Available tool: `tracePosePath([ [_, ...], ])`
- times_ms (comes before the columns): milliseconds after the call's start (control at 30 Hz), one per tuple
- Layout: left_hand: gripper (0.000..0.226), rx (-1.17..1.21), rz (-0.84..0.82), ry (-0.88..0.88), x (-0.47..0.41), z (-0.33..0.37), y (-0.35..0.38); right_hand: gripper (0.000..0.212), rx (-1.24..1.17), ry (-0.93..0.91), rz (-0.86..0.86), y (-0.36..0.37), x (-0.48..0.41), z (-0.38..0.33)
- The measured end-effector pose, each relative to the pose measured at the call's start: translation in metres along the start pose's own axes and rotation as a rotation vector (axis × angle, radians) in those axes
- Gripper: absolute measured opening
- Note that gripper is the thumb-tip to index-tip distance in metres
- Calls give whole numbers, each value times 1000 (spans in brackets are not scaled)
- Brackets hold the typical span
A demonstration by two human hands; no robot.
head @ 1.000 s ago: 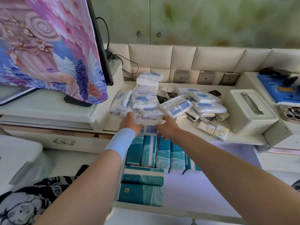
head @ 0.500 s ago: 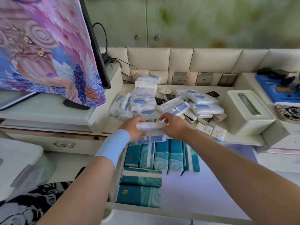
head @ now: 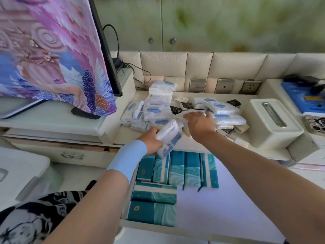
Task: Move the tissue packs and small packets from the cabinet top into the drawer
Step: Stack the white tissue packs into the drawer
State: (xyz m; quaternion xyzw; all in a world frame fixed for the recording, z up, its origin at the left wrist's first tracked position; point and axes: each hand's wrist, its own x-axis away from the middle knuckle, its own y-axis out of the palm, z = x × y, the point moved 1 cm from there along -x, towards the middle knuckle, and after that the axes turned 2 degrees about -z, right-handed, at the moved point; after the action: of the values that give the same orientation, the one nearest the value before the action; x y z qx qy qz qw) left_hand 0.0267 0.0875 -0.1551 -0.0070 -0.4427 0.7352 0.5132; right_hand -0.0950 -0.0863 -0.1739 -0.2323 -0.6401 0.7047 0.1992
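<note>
A heap of white tissue packs with blue labels (head: 156, 111) covers the cabinet top (head: 123, 134), with small black and white packets (head: 184, 103) among them. My left hand (head: 151, 143), with a light blue wristband, grips a stack of white tissue packs (head: 168, 136) tilted over the drawer's back edge. My right hand (head: 200, 124) reaches into the heap and lies on another white pack (head: 186, 116); whether its fingers grip the pack I cannot tell. Below, the open drawer (head: 219, 208) holds several teal tissue packs (head: 177, 169) along its back and left side.
A white tissue box (head: 274, 125) stands right of the heap. A screen under a patterned purple cloth (head: 52, 55) rises at the left. Wall sockets (head: 225, 86) and cables sit at the back. The drawer's right half shows bare white bottom.
My left hand has taken the stack alone and tilted it over the drawer edge. My right hand has let go and moved right and back onto the heap.
</note>
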Motion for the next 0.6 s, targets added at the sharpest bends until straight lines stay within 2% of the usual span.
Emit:
tracePosePath([
  [133,46,-82,-77,42,15,5,11,34,-86,-11,293,-30,17,-3],
  [233,35,-147,-197,-5,31,7,25,35,-240,51,496,-54,41,-7],
  [267,32,-161,-230,-36,38,6,32,29,-313,67,502,-60,51,-7],
  [300,32,-173,-252,-70,46,6,41,24,-388,87,457,-64,62,-7],
  [367,33,-194,-290,-124,60,4,60,20,-437,139,246,-64,85,-3],
  [467,38,-199,-369,-178,75,1,89,24,-362,164,-140,-48,119,4],
  [533,38,-207,-415,-212,81,0,107,27,-315,129,-327,-33,138,9],
  [600,43,-355,-425,-198,84,1,121,29,-326,101,-523,-20,155,11],
])
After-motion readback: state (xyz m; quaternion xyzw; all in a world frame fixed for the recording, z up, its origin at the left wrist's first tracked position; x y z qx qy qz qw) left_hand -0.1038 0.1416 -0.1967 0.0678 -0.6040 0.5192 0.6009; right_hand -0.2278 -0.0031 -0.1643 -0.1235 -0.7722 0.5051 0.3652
